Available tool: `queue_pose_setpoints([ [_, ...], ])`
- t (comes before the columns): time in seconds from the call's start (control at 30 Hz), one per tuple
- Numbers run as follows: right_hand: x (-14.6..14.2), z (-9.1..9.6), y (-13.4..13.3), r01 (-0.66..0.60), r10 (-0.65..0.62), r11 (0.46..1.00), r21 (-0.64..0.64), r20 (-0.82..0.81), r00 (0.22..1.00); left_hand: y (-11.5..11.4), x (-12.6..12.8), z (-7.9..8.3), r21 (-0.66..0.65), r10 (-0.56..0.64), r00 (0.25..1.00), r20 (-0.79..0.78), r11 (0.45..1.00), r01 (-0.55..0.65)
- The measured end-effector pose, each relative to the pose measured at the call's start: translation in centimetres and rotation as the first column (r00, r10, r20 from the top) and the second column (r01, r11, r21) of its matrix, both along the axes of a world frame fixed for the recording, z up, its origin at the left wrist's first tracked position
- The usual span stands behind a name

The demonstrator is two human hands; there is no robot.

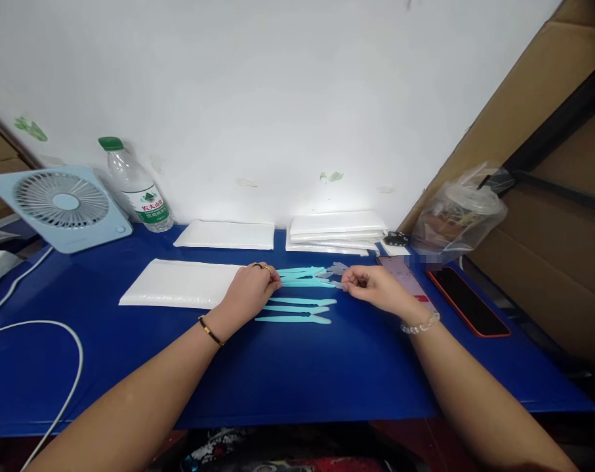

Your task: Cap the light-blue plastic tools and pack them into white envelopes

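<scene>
Several turquoise eyebrow razors (302, 282) lie side by side in the middle of the blue table, with their blade ends to the right. My left hand (252, 288) is closed around the handle end of one in the upper group. At that group's blade ends, my right hand (376, 288) pinches a small clear blade cap (337, 285). More translucent caps (336, 267) show just above its fingertips. Nearer to me, a few separate razors (293, 319) rest in a loose row. A white padded envelope (174, 283) lies flat beneath and left of my left hand.
Behind are another white envelope (225, 235) and an envelope stack (334, 229). A blue fan (63, 203) and water bottle (142, 190) stand left. At right are a phone with a lit screen (400, 272), an orange-edged phone (467, 301) and a bagged drink cup (457, 210).
</scene>
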State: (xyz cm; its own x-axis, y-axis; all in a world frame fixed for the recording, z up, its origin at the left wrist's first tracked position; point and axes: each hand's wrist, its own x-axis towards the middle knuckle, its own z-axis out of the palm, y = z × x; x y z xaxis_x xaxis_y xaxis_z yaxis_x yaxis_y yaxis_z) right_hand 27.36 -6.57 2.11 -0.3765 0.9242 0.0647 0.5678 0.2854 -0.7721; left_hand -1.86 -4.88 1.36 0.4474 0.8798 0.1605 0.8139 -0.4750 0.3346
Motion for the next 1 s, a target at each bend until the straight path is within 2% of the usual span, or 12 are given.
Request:
queue_pose_setpoints([
  [0.4, -1.0, -0.4, -0.1, -0.035, 0.035, 0.999, -0.022, -0.028, 0.999, 0.0, 0.1, -0.1, -0.024, -0.018, 0.999, 0.039, 1.0, 0.019],
  [0.63, -1.4, -1.0, -0.2, -0.116, 0.119, 0.992, -0.051, 0.064, 0.991, -0.6, 0.3, -0.2, -0.105, -0.108, 0.994, -0.021, 0.989, 0.105],
  [0.77, -1.4, -0.8, -0.6, -0.094, 0.086, 0.994, 0.052, 0.135, 0.987, -1.0, -0.2, 0.0, -0.165, -0.201, 0.975, 0.098, 0.963, 0.215],
  [0.87, -2.0, -0.6, -1.2, -0.141, 0.134, 0.989, 0.033, 0.152, 0.979, -1.1, -0.1, -0.4, -0.244, -0.29, 0.949, 0.128, 0.918, 0.313],
  [1.0, -2.4, -0.5, -1.3, -0.184, 0.175, 0.983, 0.026, 0.192, 0.966, -0.7, 0.7, -1.4, -0.238, -0.312, 0.944, 0.11, 0.913, 0.33],
])
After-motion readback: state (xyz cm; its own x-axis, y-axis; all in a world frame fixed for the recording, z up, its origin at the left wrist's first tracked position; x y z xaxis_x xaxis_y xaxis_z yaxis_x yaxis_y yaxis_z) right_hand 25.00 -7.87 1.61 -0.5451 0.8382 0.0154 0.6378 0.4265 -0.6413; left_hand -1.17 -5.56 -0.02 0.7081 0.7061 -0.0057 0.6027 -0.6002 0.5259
